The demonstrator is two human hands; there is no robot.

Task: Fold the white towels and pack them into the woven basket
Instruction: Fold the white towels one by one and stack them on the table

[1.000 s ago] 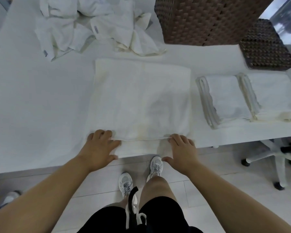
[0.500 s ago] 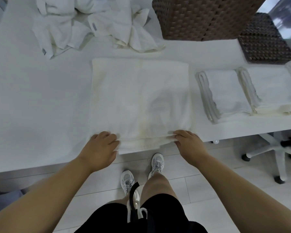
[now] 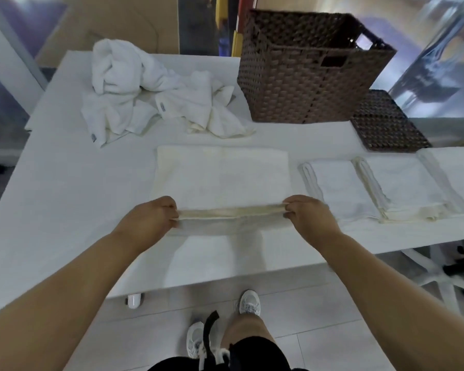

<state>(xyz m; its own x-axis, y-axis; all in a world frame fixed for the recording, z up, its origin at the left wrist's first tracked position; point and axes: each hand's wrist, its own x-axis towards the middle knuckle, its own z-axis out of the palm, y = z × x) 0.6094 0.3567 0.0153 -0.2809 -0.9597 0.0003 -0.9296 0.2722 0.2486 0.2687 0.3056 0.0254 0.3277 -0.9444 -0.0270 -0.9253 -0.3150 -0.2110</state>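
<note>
A white towel (image 3: 223,175) lies flat in the middle of the white table (image 3: 65,210). Its near edge is lifted off the table and stretched taut between my hands. My left hand (image 3: 150,218) pinches the left corner and my right hand (image 3: 308,212) pinches the right corner. The brown woven basket (image 3: 306,73) stands open at the back of the table, beyond the towel. A heap of unfolded white towels (image 3: 156,97) lies at the back left. Folded white towels (image 3: 340,188) sit in a row to the right of my right hand.
A flat brown woven lid (image 3: 386,124) lies right of the basket. A white swivel chair base (image 3: 445,269) stands on the tiled floor under the table's right end. My legs and white shoes (image 3: 249,303) are at the table's near edge.
Both hands took hold of the towel's near corners and lifted that edge up and away from the table's front. The camera tilted up, showing the whole basket.
</note>
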